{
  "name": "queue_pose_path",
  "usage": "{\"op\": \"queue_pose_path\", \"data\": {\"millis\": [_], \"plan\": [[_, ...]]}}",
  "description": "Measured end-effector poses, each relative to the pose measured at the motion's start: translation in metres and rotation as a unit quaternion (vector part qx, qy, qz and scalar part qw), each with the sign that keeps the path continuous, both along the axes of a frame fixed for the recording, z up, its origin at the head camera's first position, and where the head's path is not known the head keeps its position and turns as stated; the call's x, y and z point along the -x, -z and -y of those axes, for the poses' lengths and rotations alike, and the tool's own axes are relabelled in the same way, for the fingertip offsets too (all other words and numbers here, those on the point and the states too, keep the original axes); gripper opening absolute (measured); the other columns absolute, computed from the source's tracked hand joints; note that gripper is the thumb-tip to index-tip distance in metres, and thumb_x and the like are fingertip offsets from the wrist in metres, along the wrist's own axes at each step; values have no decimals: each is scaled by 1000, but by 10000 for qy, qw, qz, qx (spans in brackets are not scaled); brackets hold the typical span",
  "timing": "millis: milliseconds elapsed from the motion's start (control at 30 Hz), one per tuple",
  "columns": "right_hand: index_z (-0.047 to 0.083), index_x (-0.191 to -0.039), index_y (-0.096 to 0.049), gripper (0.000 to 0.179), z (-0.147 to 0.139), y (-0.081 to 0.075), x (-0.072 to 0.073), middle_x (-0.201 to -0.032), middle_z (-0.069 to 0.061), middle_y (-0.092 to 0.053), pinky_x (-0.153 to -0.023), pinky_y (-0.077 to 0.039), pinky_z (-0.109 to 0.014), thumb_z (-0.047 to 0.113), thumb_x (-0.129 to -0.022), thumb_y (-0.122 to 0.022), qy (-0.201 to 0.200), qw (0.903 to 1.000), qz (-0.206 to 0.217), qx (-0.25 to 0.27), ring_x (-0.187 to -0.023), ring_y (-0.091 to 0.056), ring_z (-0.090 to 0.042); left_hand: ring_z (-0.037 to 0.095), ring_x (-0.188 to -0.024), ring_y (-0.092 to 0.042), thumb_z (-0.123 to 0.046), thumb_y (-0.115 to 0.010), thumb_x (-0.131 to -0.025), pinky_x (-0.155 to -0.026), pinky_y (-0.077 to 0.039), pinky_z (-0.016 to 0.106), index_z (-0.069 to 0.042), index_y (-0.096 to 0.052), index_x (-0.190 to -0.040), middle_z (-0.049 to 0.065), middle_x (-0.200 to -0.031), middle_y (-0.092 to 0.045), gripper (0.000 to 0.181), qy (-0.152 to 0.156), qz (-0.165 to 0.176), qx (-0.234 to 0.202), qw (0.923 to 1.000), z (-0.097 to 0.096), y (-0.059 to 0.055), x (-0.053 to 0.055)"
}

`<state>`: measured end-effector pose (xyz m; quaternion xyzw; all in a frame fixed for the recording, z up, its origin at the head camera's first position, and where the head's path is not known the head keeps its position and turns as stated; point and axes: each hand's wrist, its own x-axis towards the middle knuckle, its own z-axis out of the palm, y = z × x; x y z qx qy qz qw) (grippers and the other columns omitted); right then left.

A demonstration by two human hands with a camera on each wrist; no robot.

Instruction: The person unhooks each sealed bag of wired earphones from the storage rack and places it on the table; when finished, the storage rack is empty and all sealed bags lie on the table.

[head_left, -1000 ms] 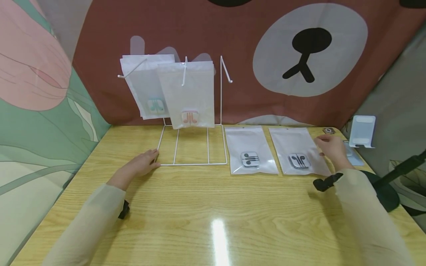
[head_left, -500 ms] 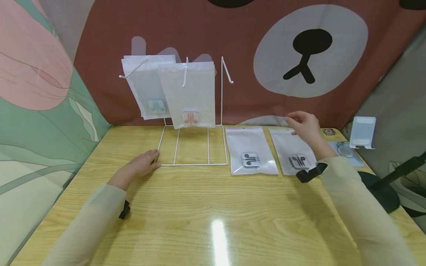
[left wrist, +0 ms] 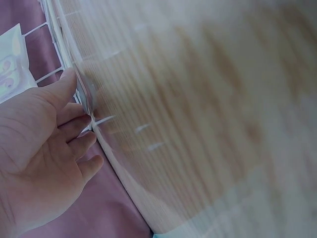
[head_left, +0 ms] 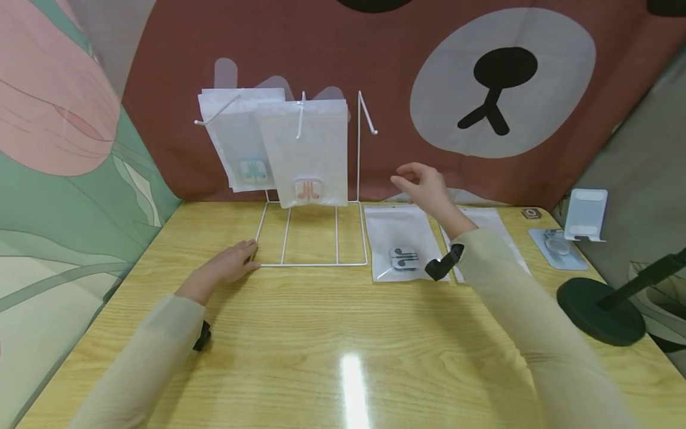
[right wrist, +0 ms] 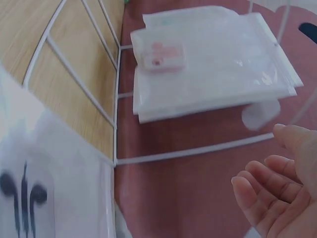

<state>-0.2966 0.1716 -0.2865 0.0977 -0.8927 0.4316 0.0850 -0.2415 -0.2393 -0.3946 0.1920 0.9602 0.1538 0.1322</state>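
Note:
A white wire rack [head_left: 313, 264] stands at the back of the table. White zip bags with earphones hang from its left and middle hooks: the left bag [head_left: 241, 140] shows blue earphones, the middle bag [head_left: 305, 146] pink ones. My left hand [head_left: 227, 265] rests at the rack's front left corner, thumb and fingertips touching the wire. My right hand [head_left: 426, 187] hovers over the top of a flat bag [head_left: 386, 232] with dark earphones, its fingers loosely bent around nothing. A second flat bag [head_left: 488, 217] lies to the right, partly hidden under my right forearm.
The rack's right hook [head_left: 368, 113] bears no bag. At the table's right end are a small square object [head_left: 531, 213], a light-blue packet [head_left: 557, 248], a pale phone stand [head_left: 586, 214] and a dark round base with a pole [head_left: 595, 310]. A bear-patterned cloth hangs behind.
My right hand has moved left, from beside the right flat bag, past its top edge, to over the left flat bag. My left hand has stayed at the rack's corner.

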Motion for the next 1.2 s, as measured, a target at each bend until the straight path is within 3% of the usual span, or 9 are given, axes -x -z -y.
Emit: {"op": "queue_pose_path", "data": {"millis": [167, 367, 567, 867, 1100, 1200], "plan": [[9, -123, -55, 43, 29, -2, 9, -105, -9, -60, -64, -53, -31, 35, -89, -61, -283, 9990, 192, 302, -87, -59, -24, 46, -132, -13, -23, -46, -98, -106, -14, 56, 12, -22, -140, 30, -144, -18, 59, 25, 1, 21, 10000, 0, 1, 0], [10, -127, -51, 46, 61, -3, 22, -109, -7, -59, -61, -55, -31, 33, -89, -62, -228, 9976, 368, 546, -79, -62, -21, 46, -131, -15, -22, -46, -98, -106, -15, 55, 12, -23, -140, 31, -143, -19, 58, 75, -33, 47, 10000, 0, 0, 0], [12, -134, -44, 53, 83, 0, 33, -119, -7, -53, -67, -54, -29, 30, -89, -62, -209, 9950, 491, 844, -101, -55, -20, 46, -131, -15, -21, -46, -98, -106, -14, 55, 13, -23, -139, 31, -143, -19, 58, 77, -48, 65, 9999, -1, 0, 1], [8, -130, -46, 44, 101, 0, 42, -119, -12, -53, -71, -54, -36, 21, -90, -61, -258, 9861, 545, 1550, -106, -53, -23, 46, -132, -14, -23, -46, -98, -106, -14, 55, 12, -22, -140, 30, -144, -18, 59, 60, 5, 46, 10000, -4, -1, 2], [0, -114, -52, 30, 107, 0, 43, -112, -13, -55, -66, -55, -31, 19, -91, -60, -197, 9851, 445, 1650, -99, -55, -25, 46, -132, -12, -23, -46, -98, -106, -13, 56, 12, -22, -140, 30, -145, -17, 60, 15, 79, 55, 10000, -5, -3, 1], [0, -120, -52, 34, 109, 1, 42, -116, -14, -55, -66, -55, -31, 18, -92, -59, -294, 9804, 526, 1878, -102, -55, -25, 45, -132, -12, -23, -46, -98, -106, -12, 56, 11, -21, -141, 29, -145, -16, 60, -13, 105, 56, 9999, -4, -2, 1]]}}
